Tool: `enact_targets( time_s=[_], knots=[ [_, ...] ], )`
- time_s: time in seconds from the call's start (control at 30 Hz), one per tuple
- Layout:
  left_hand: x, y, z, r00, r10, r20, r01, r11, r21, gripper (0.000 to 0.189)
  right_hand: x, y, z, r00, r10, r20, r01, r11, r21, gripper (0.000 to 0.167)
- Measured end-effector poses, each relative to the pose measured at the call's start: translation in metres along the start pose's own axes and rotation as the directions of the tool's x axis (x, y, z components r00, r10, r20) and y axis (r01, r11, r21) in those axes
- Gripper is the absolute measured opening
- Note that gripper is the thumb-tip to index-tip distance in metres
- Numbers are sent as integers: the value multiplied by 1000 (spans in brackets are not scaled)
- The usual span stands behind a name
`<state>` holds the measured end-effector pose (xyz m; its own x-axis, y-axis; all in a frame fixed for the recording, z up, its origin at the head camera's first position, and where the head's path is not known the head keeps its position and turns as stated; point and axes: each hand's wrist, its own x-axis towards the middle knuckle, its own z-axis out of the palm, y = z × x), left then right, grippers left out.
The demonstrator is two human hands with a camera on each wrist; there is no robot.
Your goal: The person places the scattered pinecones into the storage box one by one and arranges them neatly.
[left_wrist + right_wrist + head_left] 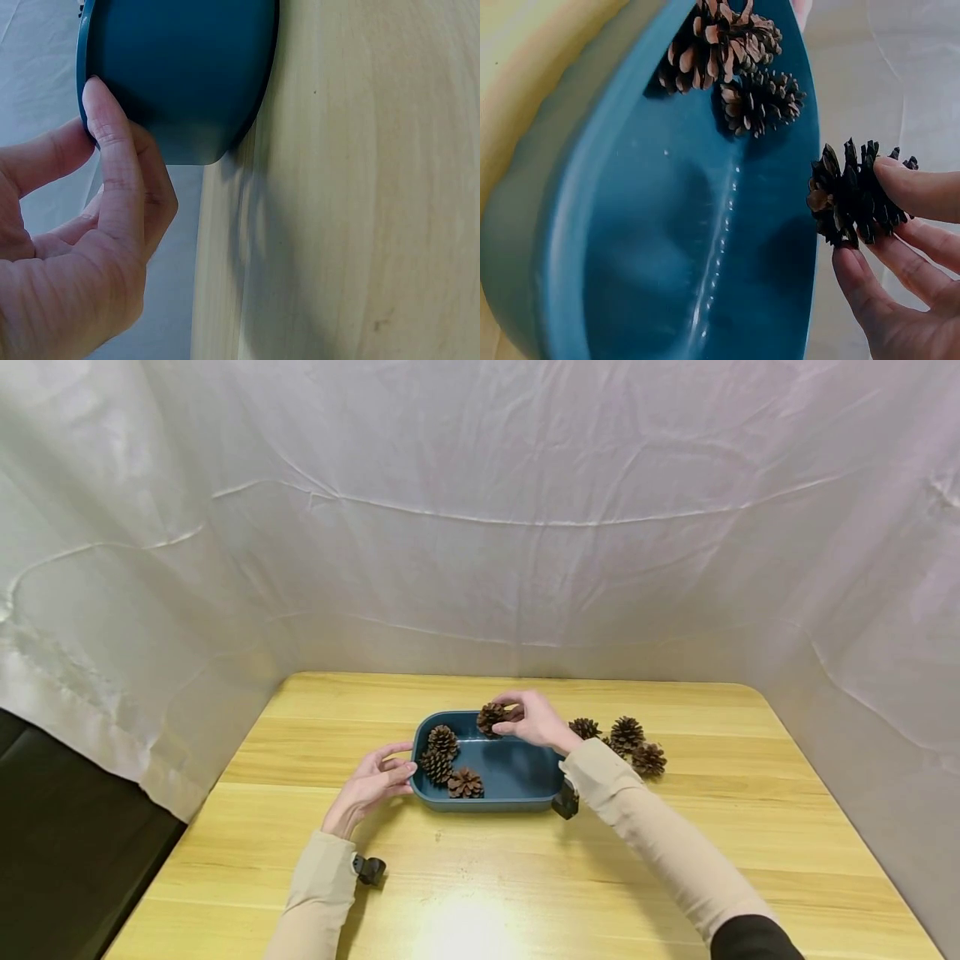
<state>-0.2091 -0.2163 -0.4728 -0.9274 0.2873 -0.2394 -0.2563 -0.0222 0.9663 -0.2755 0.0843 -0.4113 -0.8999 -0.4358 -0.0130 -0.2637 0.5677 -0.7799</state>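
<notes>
A blue oblong tray [517, 768] stands on the table with three brown pine cones in its left part: one at the back [442, 741], one just in front of it [436, 767], and one near the front wall [466, 783]. At the tray's left end, my left hand [377, 785] pinches the rim; in the left wrist view its fingertips [97, 90] lie right at the edge. My right hand [534, 718] holds another pine cone [491, 719] between thumb and fingers over the tray's back side. The right wrist view shows this pine cone [855, 191] beside the rim.
Several more pine cones [627, 734] lie in a group on the wooden table [480, 877], right of the tray, partly behind the right forearm. Pale cloth [517, 568] hangs behind the table and along both sides. A dark surface [67, 835] shows at lower left.
</notes>
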Motion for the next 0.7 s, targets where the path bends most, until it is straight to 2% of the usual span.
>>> enact_targets(
  time_s=[0.3, 0.7],
  knots=[
    [0, 0, 1, 1000, 3, 0, -3, 1000, -10, 58, 6, 3, 12, 1000, 20, 13, -21, 999, 37, 49],
    [0, -1, 1, 1000, 8, -1, -8, 1000, -14, 58, 10, 5, 25, 994, 107, 1, -107, 993, 47, 48]
  ],
)
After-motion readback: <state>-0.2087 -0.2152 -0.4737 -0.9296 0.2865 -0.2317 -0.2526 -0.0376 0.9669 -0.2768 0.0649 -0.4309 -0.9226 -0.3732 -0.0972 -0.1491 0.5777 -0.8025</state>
